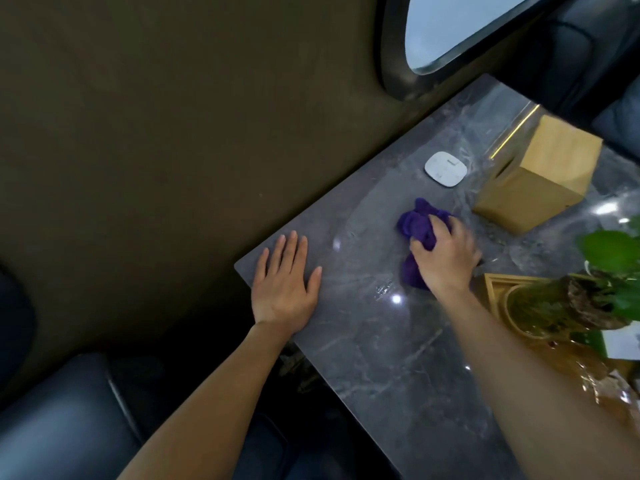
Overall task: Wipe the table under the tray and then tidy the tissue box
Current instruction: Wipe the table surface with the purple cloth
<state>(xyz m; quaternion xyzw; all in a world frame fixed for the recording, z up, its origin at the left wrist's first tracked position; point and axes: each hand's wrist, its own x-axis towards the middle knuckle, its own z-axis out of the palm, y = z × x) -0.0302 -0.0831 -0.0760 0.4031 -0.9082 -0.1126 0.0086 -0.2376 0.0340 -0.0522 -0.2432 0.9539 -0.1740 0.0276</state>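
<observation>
A crumpled purple cloth lies on the grey marble table, and my right hand presses down on it, fingers closed around it. My left hand rests flat on the table's left corner, fingers apart, holding nothing. The tan wooden tissue box stands beyond the cloth to the right, tilted in this view. A wooden tray sits at the right edge, just right of my right hand, with a glass vase and a green plant on it.
A small white rounded device lies on the table near the wall side, left of the tissue box. A dark olive wall runs along the table's far edge. Black seats sit below the table at lower left. A white card lies by the tray.
</observation>
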